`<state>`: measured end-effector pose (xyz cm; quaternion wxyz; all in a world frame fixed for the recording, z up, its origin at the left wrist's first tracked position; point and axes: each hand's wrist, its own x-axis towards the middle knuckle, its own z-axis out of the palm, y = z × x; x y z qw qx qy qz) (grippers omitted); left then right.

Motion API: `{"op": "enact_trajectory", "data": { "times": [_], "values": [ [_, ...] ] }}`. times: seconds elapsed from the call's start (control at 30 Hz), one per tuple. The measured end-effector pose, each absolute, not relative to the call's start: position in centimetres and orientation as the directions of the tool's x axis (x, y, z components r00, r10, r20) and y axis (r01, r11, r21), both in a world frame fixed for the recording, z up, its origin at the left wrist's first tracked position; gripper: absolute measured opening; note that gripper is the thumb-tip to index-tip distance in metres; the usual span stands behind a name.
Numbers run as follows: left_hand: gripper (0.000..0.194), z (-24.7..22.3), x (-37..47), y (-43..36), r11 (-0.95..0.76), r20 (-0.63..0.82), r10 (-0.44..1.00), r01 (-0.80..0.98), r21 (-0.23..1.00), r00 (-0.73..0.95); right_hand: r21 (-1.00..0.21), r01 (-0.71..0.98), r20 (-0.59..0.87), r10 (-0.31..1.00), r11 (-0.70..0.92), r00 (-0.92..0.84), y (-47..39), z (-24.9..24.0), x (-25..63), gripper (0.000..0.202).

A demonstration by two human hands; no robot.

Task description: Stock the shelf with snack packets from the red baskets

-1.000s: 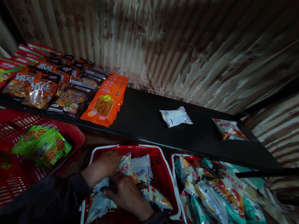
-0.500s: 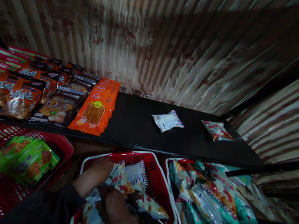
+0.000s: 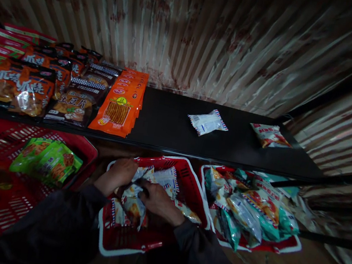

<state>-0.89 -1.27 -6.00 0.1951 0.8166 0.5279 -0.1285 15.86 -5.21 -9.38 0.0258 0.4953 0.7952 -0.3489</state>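
A red basket with a white rim (image 3: 100, 231) sits below the shelf and holds several small white-and-red snack bags. My left hand (image 3: 122, 172) is over its back left corner, against the bags, with the fingertips hidden. Reaching in from the right, my right hand (image 3: 157, 200) has its fingers curled on the edge of a white snack bag (image 3: 134, 203). More bags lie around them, among them a pale striped snack bag (image 3: 167, 179) behind the right hand.
On the black shelf (image 3: 160, 123) lie a white bag (image 3: 208, 122) and a red-and-white bag (image 3: 269, 136). Orange packets (image 3: 118, 106) and dark snack bags (image 3: 70, 105) fill its left. A red basket with green packets (image 3: 48, 159) stands left, a fuller basket (image 3: 291, 248) right.
The view has tilted down, so shelf and baskets sit higher. My right hand has shifted within the basket, and a white snack bag now shows upright between both hands.
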Motion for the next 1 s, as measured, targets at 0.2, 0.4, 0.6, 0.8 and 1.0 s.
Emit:
{"op": "enact_trajectory", "data": {
  "times": [0.2, 0.4, 0.6, 0.8, 1.0],
  "values": [
    [0.035, -6.7, -1.3, -0.7, -0.375, -0.4, 0.819, 0.911, 0.171, 0.412, -0.558, 0.809, -0.377, 0.811, 0.186, -0.447, -3.0, -8.9, 19.2, 0.023],
    [0.035, -7.5, -1.2, -0.1, -0.378, -0.414, 0.809, 0.908, 0.178, 0.418, -0.55, 0.826, -0.326, 0.879, 0.125, -0.349, -1.5, -8.4, 21.6, 0.024],
    [0.033, -6.2, -0.5, -0.2, -0.364, -0.472, 0.77, 0.903, 0.229, 0.43, -0.403, 0.914, -0.344, 0.917, 0.053, -0.205, -1.1, -8.3, 22.4, 0.026],
    [0.031, -4.7, 0.2, -0.5, -0.367, -0.548, 0.666, 0.862, 0.35, 0.506, -0.386, 0.92, -0.355, 0.908, 0.073, -0.221, -1.1, -8.4, 22.2, 0.025],
    [0.029, -4.3, -0.2, -0.3, -0.333, -0.533, 0.65, 0.833, 0.441, 0.542, -0.462, 0.866, -0.401, 0.826, 0.192, -0.397, -1.9, -8.6, 21.4, 0.021]
  ]
}}
